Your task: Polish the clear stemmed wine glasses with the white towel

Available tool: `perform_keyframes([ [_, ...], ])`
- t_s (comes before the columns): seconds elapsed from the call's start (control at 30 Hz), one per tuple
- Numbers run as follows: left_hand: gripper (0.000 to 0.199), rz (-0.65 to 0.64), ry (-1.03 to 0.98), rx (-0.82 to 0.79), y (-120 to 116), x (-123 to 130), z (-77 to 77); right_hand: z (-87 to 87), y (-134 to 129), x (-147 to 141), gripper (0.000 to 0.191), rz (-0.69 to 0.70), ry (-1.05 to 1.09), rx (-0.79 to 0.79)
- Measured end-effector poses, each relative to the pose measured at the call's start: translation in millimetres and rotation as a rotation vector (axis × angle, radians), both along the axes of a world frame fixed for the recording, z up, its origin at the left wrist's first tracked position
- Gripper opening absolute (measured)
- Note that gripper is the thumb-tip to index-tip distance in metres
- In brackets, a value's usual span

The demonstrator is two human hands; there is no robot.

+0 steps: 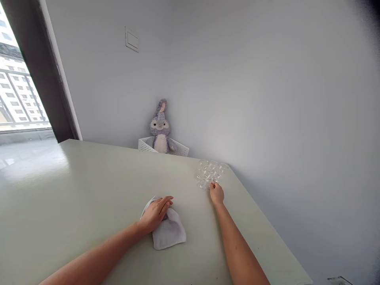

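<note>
My left hand (156,213) lies palm down on a folded light grey cloth (170,233), fingers stretched out toward the right and their tips past the cloth's edge. Part of the cloth is hidden under the palm. Farther off, my right hand (217,192) has its fingers pinched together at the near side of a cluster of several small clear glass cups (210,171). It seems to hold one of the nearest cups, though the fingers hide most of it. The cups stand close together near the table's far right corner.
Both arms reach over a pale, glossy table (97,190). Past its far edge, a plush rabbit (160,130) sits in a white perforated basket (181,149). Grey walls meet behind, with a light switch (132,40). A window (18,87) is at the left.
</note>
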State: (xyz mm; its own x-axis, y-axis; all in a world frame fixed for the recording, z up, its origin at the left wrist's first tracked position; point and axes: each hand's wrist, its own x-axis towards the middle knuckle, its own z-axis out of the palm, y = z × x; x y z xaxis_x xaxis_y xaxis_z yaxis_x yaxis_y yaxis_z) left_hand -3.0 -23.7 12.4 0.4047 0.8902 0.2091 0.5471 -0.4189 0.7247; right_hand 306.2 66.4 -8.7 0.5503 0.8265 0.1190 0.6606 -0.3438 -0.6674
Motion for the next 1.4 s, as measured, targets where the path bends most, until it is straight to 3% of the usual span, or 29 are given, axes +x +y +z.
perform_keyframes([
  [0.17, 0.052, -0.004, 0.075, -0.007, 9, -7, 1.1, 4.7, -28, -5, 0.034, -0.037, 0.065, 0.126],
  [0.23, 0.056, -0.042, 0.162, 0.049, 13, -14, 5.0, 7.5, -46, -22, 0.033, 0.056, 0.094, 0.149],
  [0.27, 0.057, -0.063, 0.222, 0.081, 16, -18, 7.3, 9.2, -57, -34, 0.033, 0.151, 0.112, 0.146],
  [0.4, 0.055, -0.111, 0.465, 0.115, 24, -35, 15.8, 17.7, -97, -99, 0.039, 0.834, 0.138, 0.01],
  [0.47, 0.045, -0.131, 0.508, 0.086, 26, -41, 19.7, 21.0, -109, -128, 0.029, 0.986, 0.028, 0.021],
  [0.57, 0.027, -0.127, 0.521, 0.051, 27, -49, 26.8, 21.8, -113, -151, 0.021, 0.956, 0.05, 0.009],
  [0.77, 0.017, 0.008, 0.491, -0.055, 35, -63, 57.3, 19.5, -112, -148, 0.023, 0.94, 0.807, -0.07],
  [0.83, 0.017, 0.041, 0.472, 0.105, 40, -57, 74.4, 21.0, -115, -149, 0.025, 0.962, 0.97, -0.099],
  [0.9, 0.02, 0.084, 0.481, 0.369, 47, -45, 90.7, 22.5, -118, -152, 0.03, 0.991, 1.005, -0.126],
  [1.0, 0.036, 0.204, 0.515, 0.648, 58, -26, 101.5, 22.5, -117, -148, 0.037, 0.921, 0.763, -0.038],
  [1.07, 0.039, 0.297, 0.533, 0.637, 61, -20, 93.5, 20.8, -112, -139, 0.04, 0.786, 0.55, 0.072],
  [1.17, 0.029, 0.36, 0.577, 0.436, 57, -19, 60.5, 18.8, -106, -124, 0.037, 0.724, 0.432, 0.118],
  [1.3, 0.032, 0.169, 0.622, 0.187, 36, -18, 7.5, 19.4, -110, -127, 0.031, 0.806, 0.368, 0.08],
  [1.4, 0.046, 0.058, 0.606, 0.196, 30, -10, -16.2, 20.0, -122, -144, 0.025, 0.9, 0.256, 0.078],
])
